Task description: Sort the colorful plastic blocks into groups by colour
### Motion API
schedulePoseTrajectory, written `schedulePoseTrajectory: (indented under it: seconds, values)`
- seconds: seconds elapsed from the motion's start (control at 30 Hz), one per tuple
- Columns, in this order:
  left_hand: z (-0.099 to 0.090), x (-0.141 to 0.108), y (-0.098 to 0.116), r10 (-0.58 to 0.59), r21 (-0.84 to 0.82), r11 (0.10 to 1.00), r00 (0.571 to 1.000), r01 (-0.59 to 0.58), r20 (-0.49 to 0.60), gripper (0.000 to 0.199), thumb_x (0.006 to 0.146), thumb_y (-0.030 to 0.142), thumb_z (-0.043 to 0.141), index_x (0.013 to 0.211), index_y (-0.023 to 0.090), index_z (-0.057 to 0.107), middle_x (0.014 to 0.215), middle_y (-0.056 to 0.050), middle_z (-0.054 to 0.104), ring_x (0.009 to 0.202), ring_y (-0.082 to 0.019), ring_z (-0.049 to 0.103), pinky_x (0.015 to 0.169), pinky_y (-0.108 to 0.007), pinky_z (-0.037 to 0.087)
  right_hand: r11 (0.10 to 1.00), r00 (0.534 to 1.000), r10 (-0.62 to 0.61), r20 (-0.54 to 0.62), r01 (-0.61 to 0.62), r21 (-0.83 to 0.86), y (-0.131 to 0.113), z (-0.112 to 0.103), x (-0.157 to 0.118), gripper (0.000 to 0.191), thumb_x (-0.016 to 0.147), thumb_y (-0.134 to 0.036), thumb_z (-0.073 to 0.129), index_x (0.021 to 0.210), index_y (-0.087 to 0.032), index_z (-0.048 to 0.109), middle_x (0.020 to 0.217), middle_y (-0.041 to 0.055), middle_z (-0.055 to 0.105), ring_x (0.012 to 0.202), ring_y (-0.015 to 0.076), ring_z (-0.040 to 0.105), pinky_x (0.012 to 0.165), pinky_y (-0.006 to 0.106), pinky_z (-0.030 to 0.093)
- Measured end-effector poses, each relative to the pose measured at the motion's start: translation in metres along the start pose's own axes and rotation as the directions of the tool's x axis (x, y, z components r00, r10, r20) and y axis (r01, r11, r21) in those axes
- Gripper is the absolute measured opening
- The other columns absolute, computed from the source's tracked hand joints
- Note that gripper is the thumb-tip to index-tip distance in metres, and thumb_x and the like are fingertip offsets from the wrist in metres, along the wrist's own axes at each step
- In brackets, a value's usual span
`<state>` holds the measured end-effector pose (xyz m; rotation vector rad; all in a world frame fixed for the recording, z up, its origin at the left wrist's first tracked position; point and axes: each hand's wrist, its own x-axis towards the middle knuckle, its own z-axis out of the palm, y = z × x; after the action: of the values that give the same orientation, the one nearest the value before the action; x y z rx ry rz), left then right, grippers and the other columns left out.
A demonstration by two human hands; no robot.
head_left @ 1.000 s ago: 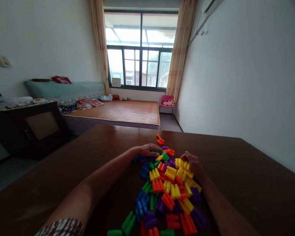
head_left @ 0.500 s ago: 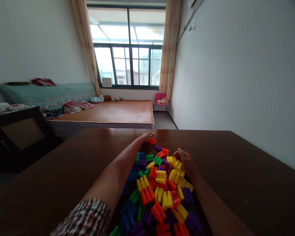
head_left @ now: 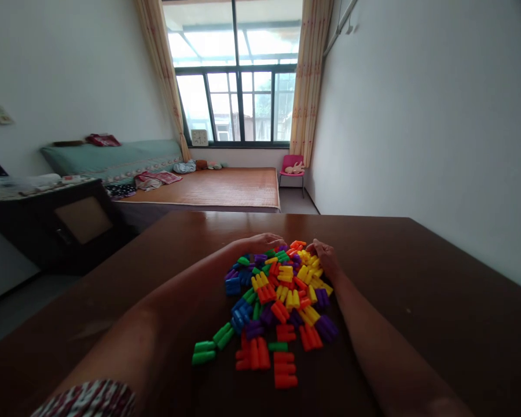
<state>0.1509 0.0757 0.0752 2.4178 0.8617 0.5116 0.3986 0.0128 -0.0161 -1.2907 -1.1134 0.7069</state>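
A loose heap of plastic building blocks in red, yellow, green, blue and purple (head_left: 282, 284) lies on the dark brown table. My left hand (head_left: 265, 241) rests at the far left edge of the heap, fingers stretched out and palm down, beside purple and green blocks. At the heap's far right, my right hand (head_left: 325, 256) touches the yellow blocks (head_left: 306, 258) with slightly bent fingers and grips none of them. Several blocks are joined, such as a yellow and red piece (head_left: 264, 286). Red blocks (head_left: 285, 370) and green blocks (head_left: 204, 352) lie nearest to me.
The brown table (head_left: 417, 278) extends widely on both sides of my arms. Beyond it stand a bed with a woven mat (head_left: 226, 185), a pink chair (head_left: 293, 162) holding a soft toy, and a dark cabinet (head_left: 82, 220) at the left.
My left hand has moved right and closer to the heap, and the far blocks are now gathered together. My right hand stays by the yellow blocks. The view has shifted, showing more of the near blocks.
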Motion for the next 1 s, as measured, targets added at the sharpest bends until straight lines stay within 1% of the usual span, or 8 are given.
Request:
schedulePoseTrajectory:
  seconds: [0.17,0.3,0.4,0.5,0.6,0.73,0.83,1.0]
  values:
    - [-0.019,-0.126,0.035,0.037,0.204,0.978,0.999,-0.044,0.037,0.039,0.089,0.049,0.050,0.126,0.039,0.059,0.145,0.005,0.045,0.138,-0.025,0.034,0.114,-0.040,0.024,0.994,0.999,0.046,0.005,-0.046,0.095,0.003,-0.003,0.001,0.060,0.069,-0.074,0.053,0.069,-0.016,0.069,0.068,0.0071,0.067,0.060,0.0163,0.056,0.058,0.028,0.045]
    - [-0.003,-0.229,0.043,0.001,0.378,0.926,1.000,-0.011,0.027,0.049,0.087,0.052,0.051,0.135,0.046,0.046,0.152,0.002,0.036,0.141,-0.027,0.026,0.115,-0.049,0.015,0.988,0.992,0.106,0.063,-0.112,0.103,0.003,-0.005,0.004,0.057,0.072,-0.070,0.054,0.071,-0.015,0.070,0.079,0.0104,0.071,0.072,0.0204,0.063,0.068,0.032,0.050]
    - [0.016,-0.268,0.044,-0.011,0.420,0.907,0.998,-0.015,0.061,0.066,0.082,0.057,0.056,0.142,0.047,0.031,0.153,-0.002,0.031,0.141,-0.029,0.026,0.113,-0.053,0.017,0.983,0.971,0.164,0.175,-0.176,0.055,-0.012,-0.010,-0.001,0.053,0.074,-0.066,0.057,0.079,-0.015,0.072,0.090,0.0128,0.072,0.081,0.0243,0.065,0.074,0.036,0.051]
    - [0.031,-0.271,0.051,0.029,0.440,0.896,0.995,-0.066,0.091,0.080,0.077,0.062,0.059,0.146,0.045,0.022,0.155,-0.005,0.028,0.142,-0.032,0.023,0.113,-0.056,0.016,0.996,0.967,0.085,0.240,-0.083,-0.019,-0.034,-0.025,-0.023,0.050,0.073,-0.061,0.063,0.100,-0.020,0.072,0.111,0.0113,0.069,0.100,0.0278,0.063,0.085,0.040,0.049]
    - [0.042,-0.254,0.066,0.131,0.437,0.882,0.982,-0.177,0.132,0.085,0.073,0.066,0.061,0.146,0.043,0.023,0.156,-0.007,0.025,0.142,-0.035,0.021,0.113,-0.060,0.011,0.972,0.947,-0.076,0.311,0.141,-0.190,-0.045,-0.052,-0.064,0.066,0.064,-0.060,0.072,0.120,-0.026,0.064,0.131,0.0080,0.058,0.120,0.0312,0.052,0.100,0.045,0.041]
    - [0.054,-0.227,0.090,0.293,0.374,0.854,0.928,-0.363,0.232,0.084,0.071,0.068,0.062,0.144,0.044,0.029,0.155,-0.005,0.028,0.141,-0.036,0.022,0.113,-0.059,0.010,0.782,0.849,-0.201,0.490,0.440,-0.442,-0.039,-0.079,-0.126,0.095,0.054,-0.060,0.078,0.139,-0.029,0.047,0.150,0.0094,0.036,0.135,0.0364,0.033,0.108,0.050,0.031]
    - [0.064,-0.209,0.095,0.362,0.339,0.830,0.890,-0.443,0.278,0.075,0.075,0.068,0.058,0.142,0.045,0.034,0.154,-0.002,0.030,0.141,-0.034,0.023,0.114,-0.055,0.014,0.632,0.800,-0.200,0.566,0.547,-0.549,-0.036,-0.073,-0.155,0.103,0.054,-0.065,0.075,0.144,-0.031,0.039,0.154,0.0111,0.028,0.137,0.0395,0.027,0.108,0.055,0.029]
    - [0.077,-0.181,0.085,0.378,0.418,0.801,0.904,-0.428,0.201,0.051,0.084,0.061,0.051,0.131,0.041,0.051,0.151,-0.001,0.037,0.141,-0.030,0.025,0.114,-0.053,0.011,0.522,0.769,-0.206,0.605,0.609,-0.597,-0.046,-0.039,-0.155,0.085,0.067,-0.067,0.066,0.142,-0.035,0.041,0.151,0.0087,0.035,0.135,0.0372,0.030,0.103,0.055,0.034]
